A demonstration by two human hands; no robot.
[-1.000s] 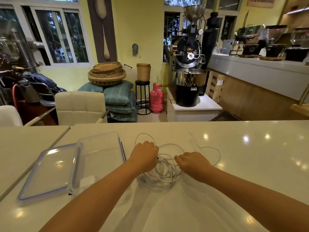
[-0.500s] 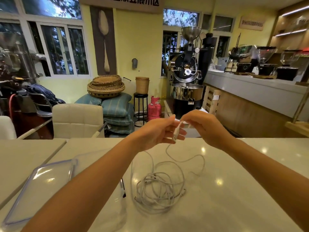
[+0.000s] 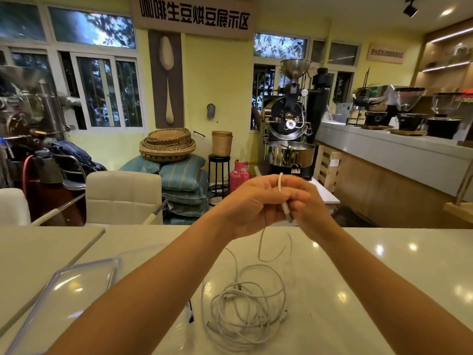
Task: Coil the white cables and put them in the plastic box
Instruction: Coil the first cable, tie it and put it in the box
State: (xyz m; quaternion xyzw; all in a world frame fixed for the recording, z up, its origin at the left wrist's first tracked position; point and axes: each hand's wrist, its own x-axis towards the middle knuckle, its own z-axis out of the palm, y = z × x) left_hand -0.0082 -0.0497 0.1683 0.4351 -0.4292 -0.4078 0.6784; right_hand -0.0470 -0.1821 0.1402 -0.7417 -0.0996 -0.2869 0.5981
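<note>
Fingers of the left hand (image 3: 252, 204) and right hand (image 3: 305, 201) close together around one white cable end (image 3: 281, 187), raised above the white table (image 3: 384, 265). Its cord trails down to the tangled white cables (image 3: 245, 311) on the table. Left of the tangle lies what appears to be the clear plastic box (image 3: 64, 298), partly hidden by the left arm.

table (image 3: 384, 265): glossy, smooth, pale stone-like | white cables (image 3: 245, 311): matt, rubbery | lid (image 3: 64, 298): clear glossy plastic | baskets (image 3: 167, 146): rough woven | roaster (image 3: 289, 149): shiny metal
</note>
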